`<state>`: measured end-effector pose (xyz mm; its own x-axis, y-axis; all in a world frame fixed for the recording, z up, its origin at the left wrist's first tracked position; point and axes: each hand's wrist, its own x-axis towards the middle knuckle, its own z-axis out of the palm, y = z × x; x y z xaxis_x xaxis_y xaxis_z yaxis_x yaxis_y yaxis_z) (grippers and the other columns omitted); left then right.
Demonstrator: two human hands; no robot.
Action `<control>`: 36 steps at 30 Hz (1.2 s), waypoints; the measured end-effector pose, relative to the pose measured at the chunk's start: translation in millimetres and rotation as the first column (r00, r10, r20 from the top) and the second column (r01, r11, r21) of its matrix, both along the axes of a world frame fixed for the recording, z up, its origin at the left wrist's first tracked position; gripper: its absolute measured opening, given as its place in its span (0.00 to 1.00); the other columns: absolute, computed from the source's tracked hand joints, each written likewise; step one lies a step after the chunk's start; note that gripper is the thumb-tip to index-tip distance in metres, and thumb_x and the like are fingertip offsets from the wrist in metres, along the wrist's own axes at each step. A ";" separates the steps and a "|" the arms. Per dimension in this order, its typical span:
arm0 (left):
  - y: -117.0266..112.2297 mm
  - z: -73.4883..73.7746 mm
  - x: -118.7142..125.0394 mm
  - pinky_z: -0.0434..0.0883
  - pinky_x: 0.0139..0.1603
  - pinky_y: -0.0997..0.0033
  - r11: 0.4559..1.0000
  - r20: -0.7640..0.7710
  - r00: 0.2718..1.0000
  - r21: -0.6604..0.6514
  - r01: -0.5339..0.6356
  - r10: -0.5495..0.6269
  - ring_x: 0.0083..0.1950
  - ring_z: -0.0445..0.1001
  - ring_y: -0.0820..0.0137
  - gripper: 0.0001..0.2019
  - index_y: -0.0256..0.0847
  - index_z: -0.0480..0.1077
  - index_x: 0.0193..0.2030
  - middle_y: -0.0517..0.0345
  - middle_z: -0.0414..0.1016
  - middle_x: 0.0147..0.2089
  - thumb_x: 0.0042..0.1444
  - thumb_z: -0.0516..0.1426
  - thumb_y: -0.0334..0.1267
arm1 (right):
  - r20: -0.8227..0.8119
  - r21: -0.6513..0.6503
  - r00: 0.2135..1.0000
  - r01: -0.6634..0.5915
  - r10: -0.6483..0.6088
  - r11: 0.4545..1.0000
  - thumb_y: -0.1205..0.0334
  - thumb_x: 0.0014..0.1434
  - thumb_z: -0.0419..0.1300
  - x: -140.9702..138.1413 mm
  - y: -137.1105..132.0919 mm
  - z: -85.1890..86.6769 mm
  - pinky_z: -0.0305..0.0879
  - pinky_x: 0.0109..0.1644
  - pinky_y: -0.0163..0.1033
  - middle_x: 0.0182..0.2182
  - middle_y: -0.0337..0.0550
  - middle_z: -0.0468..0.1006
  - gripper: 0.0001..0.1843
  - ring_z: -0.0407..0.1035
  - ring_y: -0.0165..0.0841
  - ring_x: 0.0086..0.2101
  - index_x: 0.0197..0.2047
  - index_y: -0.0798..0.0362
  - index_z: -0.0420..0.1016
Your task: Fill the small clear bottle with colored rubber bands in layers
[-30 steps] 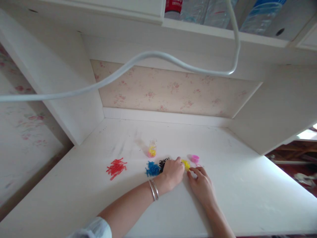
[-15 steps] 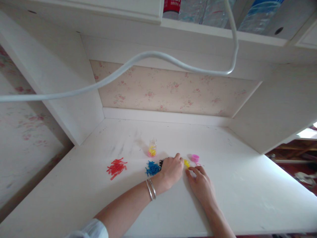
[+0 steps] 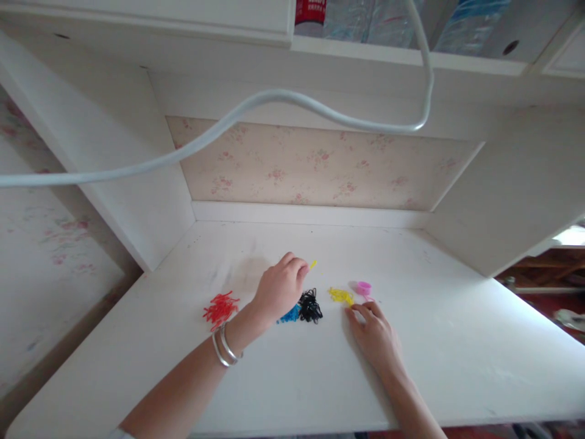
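Note:
My left hand (image 3: 280,286) is raised over the table, thumb and fingers pinched on a small yellow rubber band (image 3: 313,264) that sticks out to the right. A pile of blue rubber bands (image 3: 289,314) lies partly under this hand, touching a pile of black rubber bands (image 3: 311,306). My right hand (image 3: 377,338) rests on the table, its thumb and forefinger closed at the near end of the yellow rubber bands (image 3: 340,295). The small clear jar is hidden behind my left hand. Red rubber bands (image 3: 220,310) are heaped left of my left wrist.
A pink lid (image 3: 364,288) lies behind my right hand on the white table (image 3: 283,384). A white cable (image 3: 283,96) crosses the view above. Side panels and an overhead shelf with plastic bottles (image 3: 347,21) frame the table.
My left hand has lifted from the yellow pile and moved left with a yellow rubber band, uncovering the black pile and covering the jar. My right hand has stayed nearly in place.

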<state>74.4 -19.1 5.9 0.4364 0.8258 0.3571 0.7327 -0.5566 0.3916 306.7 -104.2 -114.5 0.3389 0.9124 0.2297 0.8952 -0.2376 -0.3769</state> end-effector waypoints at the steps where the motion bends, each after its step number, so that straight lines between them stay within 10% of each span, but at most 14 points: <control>1: 3.6 2.2 -5.1 0.68 0.45 0.74 1.000 0.020 1.000 0.003 -0.015 0.014 0.41 0.74 0.72 0.13 0.44 0.70 0.41 0.58 0.72 0.44 0.67 0.45 0.40 | 0.001 -0.003 1.000 0.003 -0.003 1.000 0.46 0.64 0.47 -0.2 0.0 0.2 0.61 0.33 0.37 0.45 0.40 0.73 0.20 0.70 0.30 0.30 0.43 0.43 0.77; 12: 26.5 7.1 -42.3 0.68 0.46 0.73 0.988 0.039 0.990 0.073 -0.139 0.136 0.42 0.73 0.71 0.12 0.44 0.71 0.42 0.58 0.73 0.44 0.65 0.47 0.40 | 0.014 -0.019 1.000 0.015 -0.015 1.000 0.47 0.63 0.47 -2.6 -0.5 4.6 0.62 0.32 0.36 0.45 0.42 0.73 0.20 0.70 0.30 0.29 0.44 0.44 0.77; 36: 30.1 7.5 -39.1 0.67 0.38 0.72 0.975 -0.235 0.947 0.090 -0.204 0.220 0.39 0.74 0.70 0.14 0.48 0.72 0.45 0.59 0.70 0.45 0.66 0.46 0.42 | 0.015 -0.004 1.000 0.020 -0.020 1.000 0.48 0.62 0.47 0.4 0.3 1.3 0.61 0.32 0.36 0.46 0.41 0.73 0.20 0.70 0.29 0.29 0.43 0.44 0.78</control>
